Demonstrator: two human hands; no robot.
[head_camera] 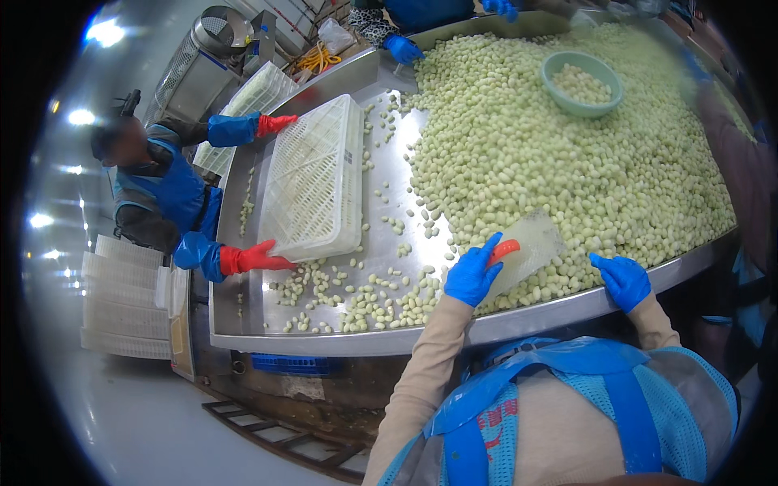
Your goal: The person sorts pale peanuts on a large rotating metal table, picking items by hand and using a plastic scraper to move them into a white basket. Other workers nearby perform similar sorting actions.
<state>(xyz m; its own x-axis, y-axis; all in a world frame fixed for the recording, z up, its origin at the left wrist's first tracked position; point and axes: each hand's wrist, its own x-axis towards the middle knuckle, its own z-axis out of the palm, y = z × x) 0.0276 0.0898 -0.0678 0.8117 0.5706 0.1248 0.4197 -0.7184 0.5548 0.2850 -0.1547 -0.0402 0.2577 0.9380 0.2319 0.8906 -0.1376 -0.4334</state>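
Observation:
My left hand [473, 274], in a blue glove, grips a red handle [504, 249] joined to a flat, pale translucent scraper plate [526, 248]. The plate rests against the near edge of a large heap of pale green cocoons or similar oval pieces [565, 176]. My right hand [622, 280], also blue-gloved, is by the steel table's near rim beside the heap, with the thumb and fingers partly spread; nothing shows in it. More loose oval pieces [372, 304] lie scattered on the metal table [419, 340], left of my left hand.
A co-worker in red gloves [249, 258] holds a white slatted plastic crate [310, 176] on the table's left side. A green bowl [581, 85] of paler pieces sits on the heap. Another person's blue-gloved hand [403, 48] is at the far edge. Stacked crates [126, 297] stand left.

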